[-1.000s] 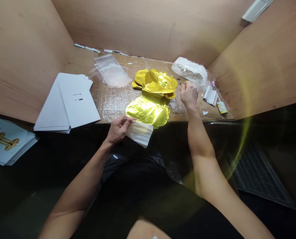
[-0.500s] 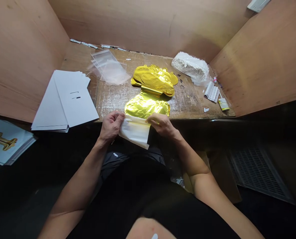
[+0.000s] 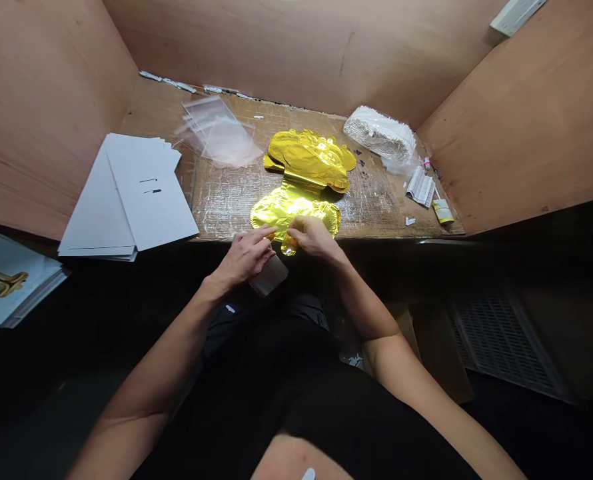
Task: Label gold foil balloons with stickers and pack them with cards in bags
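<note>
The left hand [image 3: 244, 257] closes on a white packet [image 3: 269, 275]; the right hand [image 3: 316, 239] pinches a gold foil balloon [image 3: 294, 210].

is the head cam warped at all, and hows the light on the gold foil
Head view: wide-angle warp bends the plywood wall toward the frame edges; the gold foil balloon shows bright glare; the area below the bench edge sinks into deep shadow.

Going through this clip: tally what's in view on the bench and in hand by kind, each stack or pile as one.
Hands: 2 (left hand, right hand)
Gold foil balloon: 1
White paper slip: 1
White card stack: 1
Printed card stack: 1
Clear plastic bag pile: 1
White bundle in plastic: 1
Folded leaflet: 1
Yellow-labelled tube: 1
Total: 10
</note>
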A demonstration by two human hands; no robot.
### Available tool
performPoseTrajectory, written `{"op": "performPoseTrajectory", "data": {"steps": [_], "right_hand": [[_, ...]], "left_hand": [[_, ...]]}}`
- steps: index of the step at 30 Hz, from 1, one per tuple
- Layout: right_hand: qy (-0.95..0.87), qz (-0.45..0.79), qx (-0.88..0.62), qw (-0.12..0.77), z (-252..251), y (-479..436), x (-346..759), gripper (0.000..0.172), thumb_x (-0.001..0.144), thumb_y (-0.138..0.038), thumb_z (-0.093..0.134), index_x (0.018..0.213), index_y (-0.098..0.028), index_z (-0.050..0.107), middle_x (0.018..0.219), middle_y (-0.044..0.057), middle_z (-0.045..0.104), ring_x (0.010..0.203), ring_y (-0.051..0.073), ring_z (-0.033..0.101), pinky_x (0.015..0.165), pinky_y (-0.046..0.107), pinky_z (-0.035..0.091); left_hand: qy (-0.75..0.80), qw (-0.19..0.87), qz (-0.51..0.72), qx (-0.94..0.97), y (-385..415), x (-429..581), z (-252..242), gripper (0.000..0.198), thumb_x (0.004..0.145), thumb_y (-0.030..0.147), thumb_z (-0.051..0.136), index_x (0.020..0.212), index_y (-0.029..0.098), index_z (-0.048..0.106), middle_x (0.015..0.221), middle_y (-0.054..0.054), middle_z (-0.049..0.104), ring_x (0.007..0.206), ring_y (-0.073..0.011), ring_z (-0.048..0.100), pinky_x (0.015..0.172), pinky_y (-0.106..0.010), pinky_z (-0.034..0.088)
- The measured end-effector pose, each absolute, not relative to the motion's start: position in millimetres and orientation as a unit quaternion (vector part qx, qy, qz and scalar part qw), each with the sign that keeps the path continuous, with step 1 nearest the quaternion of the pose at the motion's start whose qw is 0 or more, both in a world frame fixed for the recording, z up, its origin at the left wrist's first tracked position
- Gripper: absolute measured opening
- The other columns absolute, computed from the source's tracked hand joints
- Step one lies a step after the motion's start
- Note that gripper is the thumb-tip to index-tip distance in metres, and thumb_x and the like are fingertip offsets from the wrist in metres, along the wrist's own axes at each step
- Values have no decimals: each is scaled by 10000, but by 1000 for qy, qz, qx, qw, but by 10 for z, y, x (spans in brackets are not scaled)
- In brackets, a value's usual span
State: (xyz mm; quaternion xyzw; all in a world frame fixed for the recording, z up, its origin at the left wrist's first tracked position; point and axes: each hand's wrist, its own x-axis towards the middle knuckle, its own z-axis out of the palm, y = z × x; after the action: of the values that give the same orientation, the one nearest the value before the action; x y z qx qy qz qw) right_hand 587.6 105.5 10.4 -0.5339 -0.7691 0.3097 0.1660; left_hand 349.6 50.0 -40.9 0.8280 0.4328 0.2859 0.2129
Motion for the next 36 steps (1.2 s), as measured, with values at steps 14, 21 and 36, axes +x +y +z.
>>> {"op": "performPoseTrajectory", "data": {"steps": [14, 21, 36], "right_hand": [[-860, 160, -479, 71, 11, 1118, 6134, 253, 1084, -404, 609, 999, -187, 707, 1082, 89, 724, 1067, 235, 587, 977, 350, 350], [-823, 307, -456, 143, 143, 1426, 6228, 321, 1046, -373, 586, 849, -158, 718, 775, -2, 633, 759, 145, 550, 740, 260, 404], [-855, 274, -366, 245, 362, 889, 5928, 294, 1092, -374, 583, 1179, -183, 788, 1088, 94, 783, 950, 221, 710, 915, 347, 544]], "left_hand": [[452, 150, 265, 839, 451, 3556, -483, 204, 1068, 277, 548, 938, 210, 690, 1565, -111, 643, 1498, -323, 560, 1113, -535, 399], [416, 129, 284, 854, 389, 3839, -478, 238, 1122, 291, 482, 1016, 199, 674, 1564, -125, 641, 1455, -304, 599, 1094, -504, 428], [491, 498, 446, 558, 408, 3750, -186, 491, 965, 626, 668, 782, 175, 603, 722, -22, 576, 611, -136, 488, 550, -256, 390]]}}
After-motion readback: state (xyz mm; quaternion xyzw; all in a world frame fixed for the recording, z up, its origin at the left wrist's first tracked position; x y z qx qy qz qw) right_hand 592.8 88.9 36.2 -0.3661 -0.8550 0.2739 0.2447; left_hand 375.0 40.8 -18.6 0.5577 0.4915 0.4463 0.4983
